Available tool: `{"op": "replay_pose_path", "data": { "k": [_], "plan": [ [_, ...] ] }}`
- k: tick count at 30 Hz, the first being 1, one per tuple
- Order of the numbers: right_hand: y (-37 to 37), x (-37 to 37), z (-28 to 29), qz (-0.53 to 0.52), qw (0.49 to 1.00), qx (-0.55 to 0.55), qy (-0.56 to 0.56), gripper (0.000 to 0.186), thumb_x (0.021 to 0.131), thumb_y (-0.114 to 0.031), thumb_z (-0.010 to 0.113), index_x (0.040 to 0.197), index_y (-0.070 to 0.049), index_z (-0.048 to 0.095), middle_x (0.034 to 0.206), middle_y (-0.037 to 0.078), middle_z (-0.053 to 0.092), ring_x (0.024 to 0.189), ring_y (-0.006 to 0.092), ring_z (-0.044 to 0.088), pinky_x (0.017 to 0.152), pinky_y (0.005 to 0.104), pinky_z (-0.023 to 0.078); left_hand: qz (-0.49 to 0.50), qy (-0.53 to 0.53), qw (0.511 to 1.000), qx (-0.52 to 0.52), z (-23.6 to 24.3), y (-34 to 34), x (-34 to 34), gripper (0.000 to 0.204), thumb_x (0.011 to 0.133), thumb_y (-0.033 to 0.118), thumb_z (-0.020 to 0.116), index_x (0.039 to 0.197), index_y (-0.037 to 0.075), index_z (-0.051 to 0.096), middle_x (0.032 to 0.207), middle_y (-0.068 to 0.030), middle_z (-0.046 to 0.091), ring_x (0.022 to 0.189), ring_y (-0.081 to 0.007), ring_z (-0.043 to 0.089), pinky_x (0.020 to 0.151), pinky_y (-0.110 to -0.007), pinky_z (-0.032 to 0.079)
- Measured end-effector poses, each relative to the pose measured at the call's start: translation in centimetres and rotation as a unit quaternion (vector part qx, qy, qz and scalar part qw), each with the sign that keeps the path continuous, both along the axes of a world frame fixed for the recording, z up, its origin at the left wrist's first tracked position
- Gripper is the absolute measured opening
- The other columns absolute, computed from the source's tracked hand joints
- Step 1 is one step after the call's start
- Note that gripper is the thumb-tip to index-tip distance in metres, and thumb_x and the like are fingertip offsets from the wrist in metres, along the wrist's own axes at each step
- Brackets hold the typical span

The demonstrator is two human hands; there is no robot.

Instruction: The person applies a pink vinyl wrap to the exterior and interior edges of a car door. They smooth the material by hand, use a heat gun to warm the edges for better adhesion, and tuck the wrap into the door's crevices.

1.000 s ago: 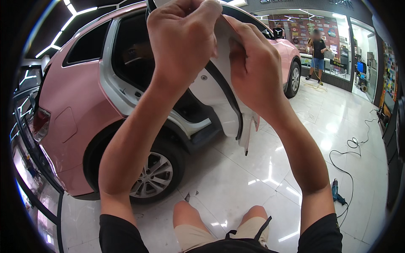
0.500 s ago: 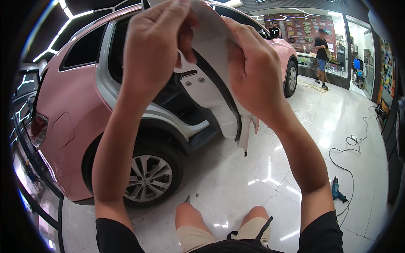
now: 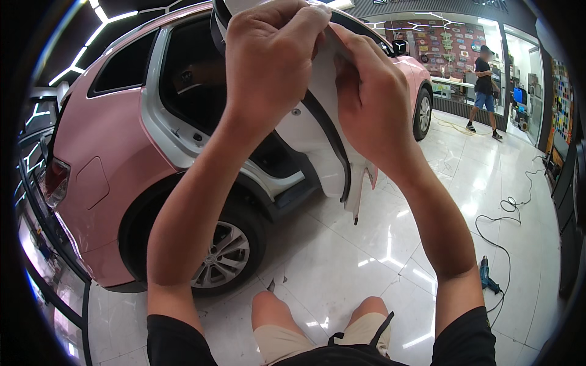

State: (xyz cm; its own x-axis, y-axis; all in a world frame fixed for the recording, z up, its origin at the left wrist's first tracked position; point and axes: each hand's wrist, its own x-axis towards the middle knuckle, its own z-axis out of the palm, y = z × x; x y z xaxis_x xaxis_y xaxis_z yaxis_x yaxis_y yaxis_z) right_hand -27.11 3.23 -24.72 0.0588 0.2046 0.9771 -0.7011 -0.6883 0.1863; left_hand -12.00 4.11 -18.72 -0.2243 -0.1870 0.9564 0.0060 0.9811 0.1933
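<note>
Head view: shows the left hand (image 3: 268, 58) at twelve o'clock, raised before the upper part of an open rear door (image 3: 329, 174), with the fingers folded in narrow; cannot tell whether anything is pinched there, with the fingertips mostly hidden. At one o'clock, has the right hand (image 3: 375, 91) against the edge of the same door, with the thumb bent inward; cannot tell the tightness of that grip. Below both, shows the door's white inner panel and black seal reaching from twelve o'clock down to the centre, angled outward from the pink car (image 3: 122, 158). Toward half past seven, shows the rear wheel (image 3: 229, 256) partly behind the left forearm (image 3: 201, 201). At two o'clock, includes the front wheel (image 3: 423, 114) and, farther off, another person (image 3: 484, 91) in a black top. At four o'clock, shows a dark teal corded tool (image 3: 487, 277) lying on the pale tiled floor (image 3: 342, 256). At six o'clock, takes in bare knees (image 3: 268, 305) and beige shorts (image 3: 284, 344).
</note>
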Motion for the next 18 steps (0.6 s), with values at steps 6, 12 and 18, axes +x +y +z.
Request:
{"op": "replay_pose_path", "data": {
  "k": [6,12,18],
  "plan": [
    [-0.1,-0.1,-0.1,0.009,1.0,0.001,0.0,0.046,0.087,0.004,0.057,0.132,-0.001,0.06,0.114,0.021,0.068,0.097,0.0429,0.069,0.083,0.0491,0.056,-0.118,0.051,0.976,0.178,0.1,1.3,-1.2,0.027,0.101,0.021,0.061,0.078,0.005,0.062,0.054,0.0008,0.043,0.038,-0.0075,0.04,0.036,-0.022,0.032],
    [0.2,-0.6,-0.1,0.015,1.0,0.01,0.005,0.045,0.087,0.003,0.058,0.132,-0.001,0.06,0.115,0.022,0.067,0.096,0.0433,0.069,0.082,0.049,0.056,-0.056,-0.126,0.982,0.129,1.3,1.8,2.1,0.037,0.104,0.038,0.058,0.085,0.006,0.064,0.054,0.0007,0.045,0.039,-0.0073,0.047,0.038,-0.021,0.035],
    [-0.1,-0.1,-0.1,0.023,1.0,0.009,0.004,0.046,0.087,0.003,0.059,0.132,0.002,0.059,0.114,0.023,0.067,0.097,0.0436,0.069,0.083,0.0491,0.056,0.097,-0.07,0.993,0.015,0.3,0.7,0.9,0.037,0.104,0.039,0.062,0.099,0.004,0.07,0.061,0.0005,0.057,0.044,-0.0076,0.056,0.04,-0.019,0.039]
  ]
}}
